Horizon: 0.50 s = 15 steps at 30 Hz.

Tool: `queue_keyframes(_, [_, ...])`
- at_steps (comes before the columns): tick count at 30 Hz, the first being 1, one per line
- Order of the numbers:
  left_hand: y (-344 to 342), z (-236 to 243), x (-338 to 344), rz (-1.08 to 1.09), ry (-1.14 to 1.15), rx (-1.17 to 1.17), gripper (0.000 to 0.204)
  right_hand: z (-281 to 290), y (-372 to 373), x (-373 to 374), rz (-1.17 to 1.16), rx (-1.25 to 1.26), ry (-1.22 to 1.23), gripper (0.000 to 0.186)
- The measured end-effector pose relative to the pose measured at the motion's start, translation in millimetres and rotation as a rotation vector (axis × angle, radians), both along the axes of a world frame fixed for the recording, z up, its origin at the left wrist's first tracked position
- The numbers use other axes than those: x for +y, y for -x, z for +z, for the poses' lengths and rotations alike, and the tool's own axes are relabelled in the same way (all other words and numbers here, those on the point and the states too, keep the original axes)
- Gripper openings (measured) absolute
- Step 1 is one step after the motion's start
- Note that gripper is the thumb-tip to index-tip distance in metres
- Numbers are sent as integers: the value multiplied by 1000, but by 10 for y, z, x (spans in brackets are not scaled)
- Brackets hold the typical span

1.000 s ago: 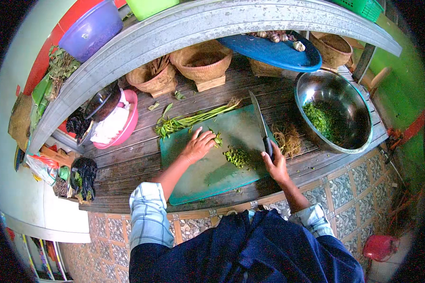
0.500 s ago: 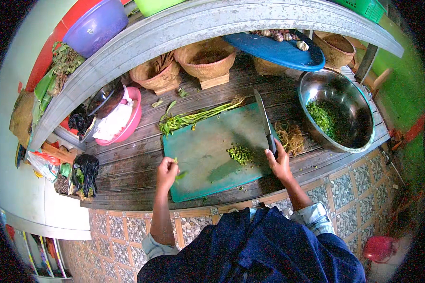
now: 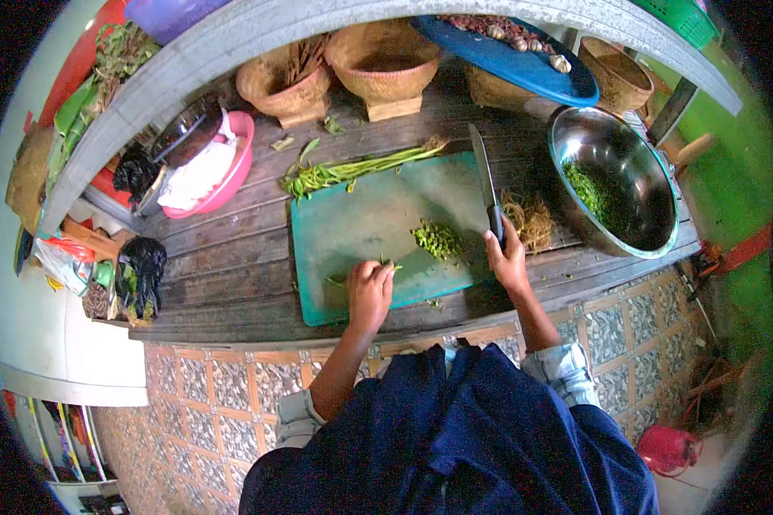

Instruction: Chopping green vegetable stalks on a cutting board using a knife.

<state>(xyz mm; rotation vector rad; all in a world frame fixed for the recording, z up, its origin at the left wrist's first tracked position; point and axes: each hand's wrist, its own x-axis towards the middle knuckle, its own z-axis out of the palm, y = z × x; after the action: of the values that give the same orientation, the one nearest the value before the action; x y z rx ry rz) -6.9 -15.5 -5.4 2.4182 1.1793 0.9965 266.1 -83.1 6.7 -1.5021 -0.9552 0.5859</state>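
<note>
Tabletop (image 3: pixel 223 266), board (image 3: pixel 352 223) on it, stems (image 3: pixel 374 166) along the far edge! Right fingers (image 3: pixel 513 239) curled round the knife (image 3: pixel 485 172); chopped pile (image 3: pixel 439 241) on the board; left fingers (image 3: pixel 371 271) pinching a sprig (image 3: pixel 397 267). Chopping, it seems; the next cut calls for sprig flat under knife.

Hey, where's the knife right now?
In the head view, the knife is right of centre in the right hand, by the right edge of the green cutting board, left of the stringy brown bundle.

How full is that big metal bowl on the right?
Partly full: chopped greens lie inside the metal bowl, and bare, shiny inner wall shows above them.
</note>
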Motion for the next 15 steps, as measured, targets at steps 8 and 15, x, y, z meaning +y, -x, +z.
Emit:
queue_keyframes(8, [60,-113,9,30,24,-75,14,297,248,-371,335,-226,238,48])
queue_keyframes(15, [9,12,-63,85,-65,-152,9,378,790,-914,524,-388,307,53])
